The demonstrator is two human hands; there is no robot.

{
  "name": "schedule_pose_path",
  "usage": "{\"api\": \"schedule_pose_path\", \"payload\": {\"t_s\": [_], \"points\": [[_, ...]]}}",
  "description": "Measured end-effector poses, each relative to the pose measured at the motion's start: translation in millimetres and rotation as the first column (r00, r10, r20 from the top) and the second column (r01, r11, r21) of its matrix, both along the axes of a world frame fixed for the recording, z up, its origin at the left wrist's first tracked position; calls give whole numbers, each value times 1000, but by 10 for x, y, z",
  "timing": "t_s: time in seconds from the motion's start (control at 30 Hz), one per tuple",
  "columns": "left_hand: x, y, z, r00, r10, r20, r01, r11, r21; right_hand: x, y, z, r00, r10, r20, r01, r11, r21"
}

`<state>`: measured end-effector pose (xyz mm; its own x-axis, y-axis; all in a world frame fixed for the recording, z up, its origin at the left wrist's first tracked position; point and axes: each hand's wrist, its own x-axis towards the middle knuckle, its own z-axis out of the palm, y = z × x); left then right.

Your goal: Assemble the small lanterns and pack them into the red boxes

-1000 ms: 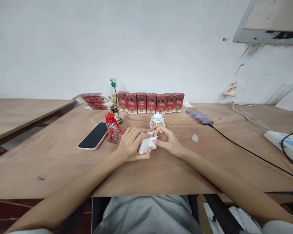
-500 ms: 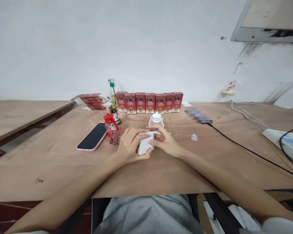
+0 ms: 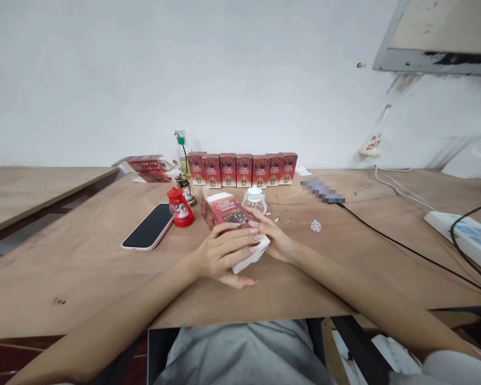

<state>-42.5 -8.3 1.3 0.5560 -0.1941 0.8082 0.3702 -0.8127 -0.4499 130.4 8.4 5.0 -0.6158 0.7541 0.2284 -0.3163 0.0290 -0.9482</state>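
Compared with the frame half a second earlier, found turned: red box (image 3: 229,209), at centre of frame, with printed face now upward and white end (image 3: 253,258) towards lower right. Also found in full view: red lantern (image 3: 180,208), left of centre, partly covered earlier. Judged from this: handling shifted from the white end to the whole box; closure of that end not confirmed. Noted at the upper-left end: raised white flap (image 3: 206,193).

Observed of left hand (image 3: 220,254): fingers laid across the printed face, thumb apart below; firmness of hold impossible to tell. Observed of right hand (image 3: 276,239): grasping the box along its right side.

Located just above the right hand: white lantern (image 3: 255,199), upright.

Examined for writing: white script on the red box, too blurred to read. Seen at upper centre: row of seven cartons (image 3: 244,170), similarly printed, with lantern picture; script likewise illegible. Seen at upper right: hanging bag (image 3: 372,145), red characters unreadable. Found no legible brand.
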Motion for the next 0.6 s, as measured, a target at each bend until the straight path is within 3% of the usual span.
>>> {"api": "schedule_pose_path", "payload": {"t_s": [0.07, 0.1, 0.13, 0.2, 0.3, 0.37, 0.47, 0.6], "points": [[-31, 9, 5, 986, 82, 147, -67, 993, -99, 23, 16, -25, 993, -118, 30, 108, 966, 235], [-47, 12, 18, 962, 143, 231, -108, 981, -159, 32, 20, -44, 982, -182, 48, 151, 913, 378], [-60, 13, 37, 934, 196, 297, -135, 967, -215, 39, 21, -66, 964, -259, 59, 192, 833, 519], [-71, 6, 86, 897, 255, 362, -146, 942, -302, 39, 22, -118, 901, -432, 45, 260, 620, 740], [-50, -32, 147, 874, 315, 371, -158, 905, -395, 14, 23, -191, 807, -590, -26, 256, 310, 916], [-33, -63, 167, 851, 399, 341, -217, 859, -463, -3, 17, -209, 806, -592, -22, 167, 191, 967], [-33, -87, 182, 854, 439, 280, -269, 832, -485, 6, 9, -175, 825, -564, -28, 125, 134, 983], [-44, -61, 188, 889, 381, 252, -234, 853, -466, 90, 80, -95, 733, -671, -114, 258, 119, 959]]}}
